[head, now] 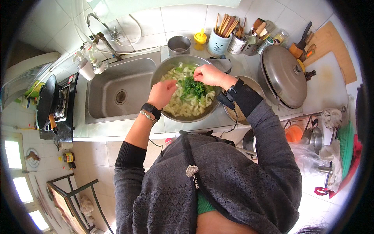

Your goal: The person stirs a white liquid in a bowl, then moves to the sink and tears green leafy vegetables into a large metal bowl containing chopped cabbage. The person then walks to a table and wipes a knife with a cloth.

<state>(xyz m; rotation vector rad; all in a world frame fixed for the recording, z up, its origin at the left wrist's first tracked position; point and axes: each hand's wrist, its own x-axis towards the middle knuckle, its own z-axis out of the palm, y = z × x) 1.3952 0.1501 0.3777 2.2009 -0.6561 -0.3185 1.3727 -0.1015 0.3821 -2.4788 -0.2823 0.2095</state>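
A wide steel basin (191, 117) stands on the counter right of the sink, holding pale, pleated pieces that look like dumplings (187, 105) in liquid. Chopped dark green leaves (194, 88) lie heaped near its middle. Above the leaves is my right hand (208, 75), thumb and fingertips together; whether anything is pinched between them cannot be made out. My left hand (162, 93) hangs over the basin's left side with its fingers bent down, and their tips are partly hidden.
A steel sink (102, 102) lies to the left, beyond it a stove with a black wok (48, 102). At the right are a second bowl (254, 83), partly under my right forearm, and a large lidded pan (282, 76). Utensil holders (219, 44) line the wall.
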